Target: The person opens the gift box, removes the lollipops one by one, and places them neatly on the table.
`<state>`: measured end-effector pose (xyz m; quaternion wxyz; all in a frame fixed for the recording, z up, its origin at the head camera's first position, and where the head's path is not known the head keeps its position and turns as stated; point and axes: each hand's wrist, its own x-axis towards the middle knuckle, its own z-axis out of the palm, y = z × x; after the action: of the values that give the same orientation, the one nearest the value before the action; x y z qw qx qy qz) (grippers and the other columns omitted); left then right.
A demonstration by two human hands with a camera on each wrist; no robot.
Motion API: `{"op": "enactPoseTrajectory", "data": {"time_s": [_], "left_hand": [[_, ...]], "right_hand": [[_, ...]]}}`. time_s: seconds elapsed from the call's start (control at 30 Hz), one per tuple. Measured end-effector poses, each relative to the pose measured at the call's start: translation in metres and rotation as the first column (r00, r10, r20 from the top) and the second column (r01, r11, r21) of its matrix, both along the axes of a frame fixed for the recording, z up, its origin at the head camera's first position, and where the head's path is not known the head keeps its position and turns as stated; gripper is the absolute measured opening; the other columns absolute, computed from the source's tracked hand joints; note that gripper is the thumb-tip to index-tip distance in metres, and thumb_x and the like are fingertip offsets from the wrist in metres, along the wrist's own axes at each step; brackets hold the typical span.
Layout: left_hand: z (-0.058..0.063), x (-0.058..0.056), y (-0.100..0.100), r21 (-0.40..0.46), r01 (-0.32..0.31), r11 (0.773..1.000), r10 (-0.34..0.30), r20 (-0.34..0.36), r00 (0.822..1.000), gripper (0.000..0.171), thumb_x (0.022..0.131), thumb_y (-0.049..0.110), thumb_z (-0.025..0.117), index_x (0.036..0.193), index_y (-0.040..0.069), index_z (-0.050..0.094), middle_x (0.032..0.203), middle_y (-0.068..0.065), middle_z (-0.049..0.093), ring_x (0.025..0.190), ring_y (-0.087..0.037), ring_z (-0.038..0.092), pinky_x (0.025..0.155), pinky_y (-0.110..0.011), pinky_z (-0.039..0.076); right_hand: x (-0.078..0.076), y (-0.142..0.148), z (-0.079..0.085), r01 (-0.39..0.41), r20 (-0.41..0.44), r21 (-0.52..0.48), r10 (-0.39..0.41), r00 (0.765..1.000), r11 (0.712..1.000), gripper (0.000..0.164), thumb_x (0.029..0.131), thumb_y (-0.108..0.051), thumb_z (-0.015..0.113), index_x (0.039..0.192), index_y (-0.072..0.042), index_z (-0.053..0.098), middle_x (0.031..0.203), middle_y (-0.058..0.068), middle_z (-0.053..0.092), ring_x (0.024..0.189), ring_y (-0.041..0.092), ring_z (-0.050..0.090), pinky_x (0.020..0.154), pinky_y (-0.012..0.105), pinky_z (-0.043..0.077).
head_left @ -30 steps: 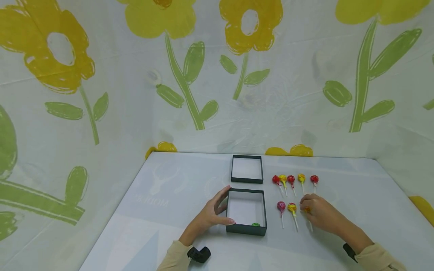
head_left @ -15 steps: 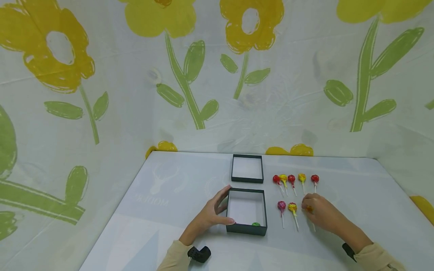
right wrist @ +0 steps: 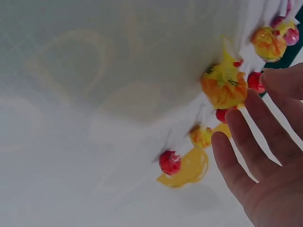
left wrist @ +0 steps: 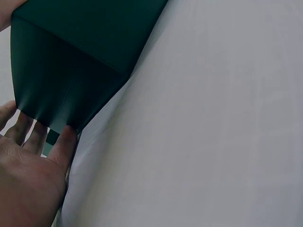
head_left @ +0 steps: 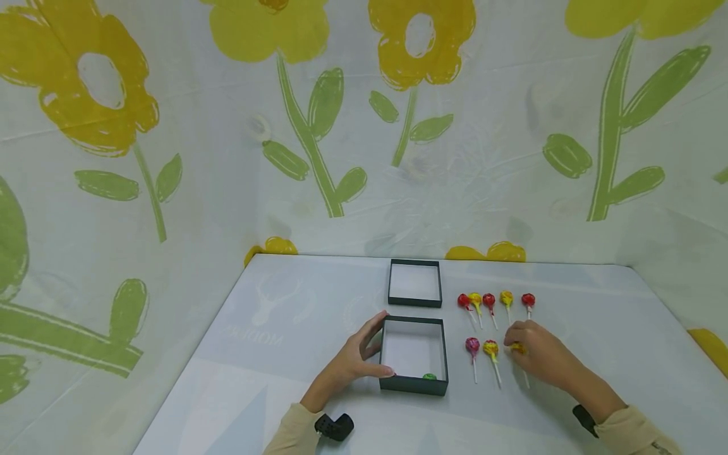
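Observation:
My left hand point(head_left: 349, 366) holds the left side of a dark green box point(head_left: 413, 385), thumb over the front rim and fingers at the back corner. A green round candy point(head_left: 429, 376) shows inside, by the front wall. My right hand point(head_left: 540, 355) is at a yellow lollipop point(head_left: 518, 347), partly covering it. The right wrist view shows that lollipop's yellow-orange wrapper point(right wrist: 225, 87) against loosely extended fingertips point(right wrist: 233, 118). Left of it lie another yellow lollipop point(head_left: 490, 348) and a pink lollipop point(head_left: 472, 345), sticks toward me.
Behind the box lies a matching shallow lid point(head_left: 414, 303), inside up. Several lollipops form a back row, from a red one point(head_left: 463, 301) to another red one point(head_left: 528, 300). A flowered cloth point(head_left: 483, 208) hangs behind the white table point(head_left: 296, 297).
The yellow lollipop at my right hand has shifted slightly right. The right hand has moved a little back, so more of the wrapper shows. The left hand and box have stayed still.

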<state>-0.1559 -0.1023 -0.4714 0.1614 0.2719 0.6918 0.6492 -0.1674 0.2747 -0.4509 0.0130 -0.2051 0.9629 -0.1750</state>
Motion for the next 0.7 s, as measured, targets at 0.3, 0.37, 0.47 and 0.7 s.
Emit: {"op": "enactPoseTrajectory", "data": {"time_s": [0.3,0.37,0.47,0.7], "left_hand": [[-0.015,-0.006,-0.002,0.023,0.001,1.000,-0.001,-0.018,1.000,0.101,0.076,0.015,0.080,0.152,0.013,0.014,0.158,-0.011,0.008,0.144,-0.021,0.010,0.113,-0.042,0.025],[-0.024,-0.009,-0.002,0.024,-0.005,1.000,0.006,-0.031,1.000,0.101,0.076,0.016,0.080,0.152,0.014,0.014,0.158,-0.010,0.009,0.144,-0.020,0.011,0.112,-0.041,0.027],[-0.029,-0.011,-0.002,0.021,-0.009,1.000,0.010,-0.035,0.999,0.101,0.076,0.015,0.080,0.153,0.013,0.013,0.158,-0.010,0.009,0.144,-0.020,0.011,0.112,-0.041,0.027],[-0.005,-0.002,-0.001,0.013,0.013,1.000,-0.013,-0.022,1.000,0.100,0.077,0.014,0.079,0.152,0.013,0.013,0.158,-0.010,0.008,0.144,-0.027,0.008,0.112,-0.047,0.024]], "right_hand": [[-0.002,-0.008,0.022,-0.010,0.014,-0.137,0.012,1.000,0.990,0.012,0.079,-0.001,0.070,0.085,-0.011,0.070,0.091,0.000,0.066,0.091,0.028,0.061,0.078,0.049,0.054],[-0.002,-0.010,0.025,-0.032,-0.004,-0.159,0.032,0.999,0.987,0.013,0.079,0.000,0.070,0.087,-0.011,0.070,0.092,0.000,0.066,0.091,0.027,0.061,0.077,0.048,0.055],[0.000,-0.016,0.031,-0.064,-0.025,-0.180,0.061,0.998,0.982,0.014,0.079,0.000,0.071,0.088,-0.011,0.069,0.092,-0.001,0.066,0.090,0.027,0.061,0.075,0.046,0.056],[0.004,-0.034,0.045,-0.080,0.011,-0.205,0.084,0.996,0.975,0.013,0.081,-0.005,0.072,0.091,-0.012,0.069,0.092,-0.002,0.065,0.090,0.026,0.060,0.074,0.044,0.056]]}}
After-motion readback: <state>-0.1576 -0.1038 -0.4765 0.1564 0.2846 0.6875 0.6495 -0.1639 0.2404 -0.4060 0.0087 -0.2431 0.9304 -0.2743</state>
